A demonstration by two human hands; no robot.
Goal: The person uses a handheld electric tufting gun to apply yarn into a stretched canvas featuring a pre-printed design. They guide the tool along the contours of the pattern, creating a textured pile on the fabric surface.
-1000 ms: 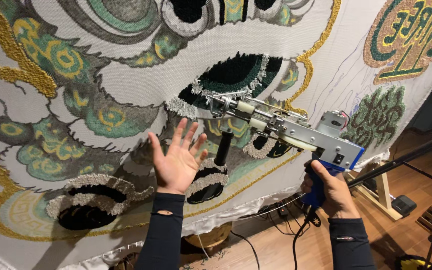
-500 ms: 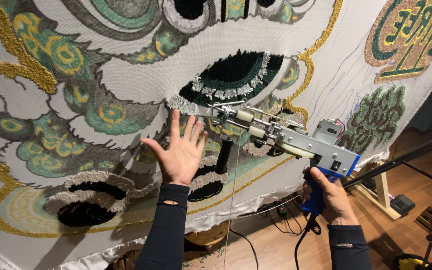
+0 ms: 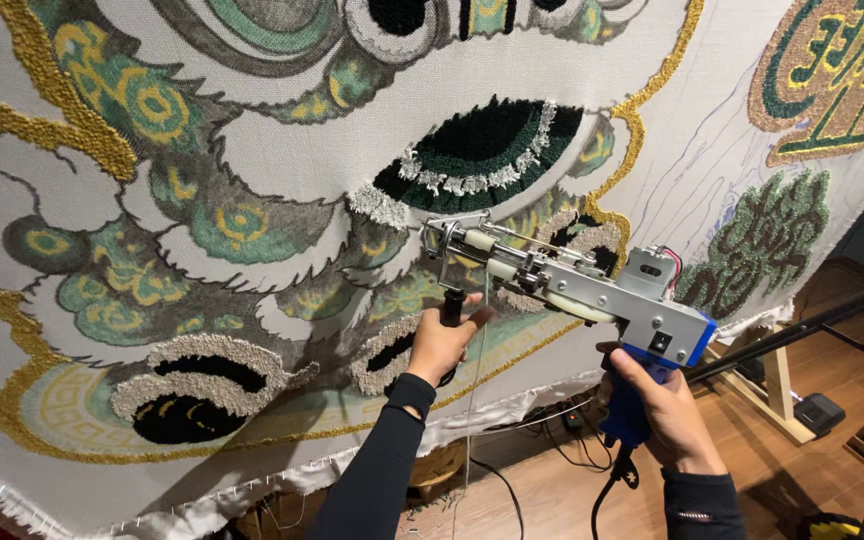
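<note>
My left hand [image 3: 440,345] wraps its fingers around the tufting gun [image 3: 572,285]'s black front handle; my right hand [image 3: 657,405] grips the blue rear grip. The gun looks rigid and front-heavy, its needle just beyond my left fingers against the soft tufted cloth [image 3: 202,200].

Tufting cloth [image 3: 252,150] filling upper left, tufting gun [image 3: 572,290] at centre right before it, cables [image 3: 552,425] on floor [image 3: 752,470] at lower right
</note>
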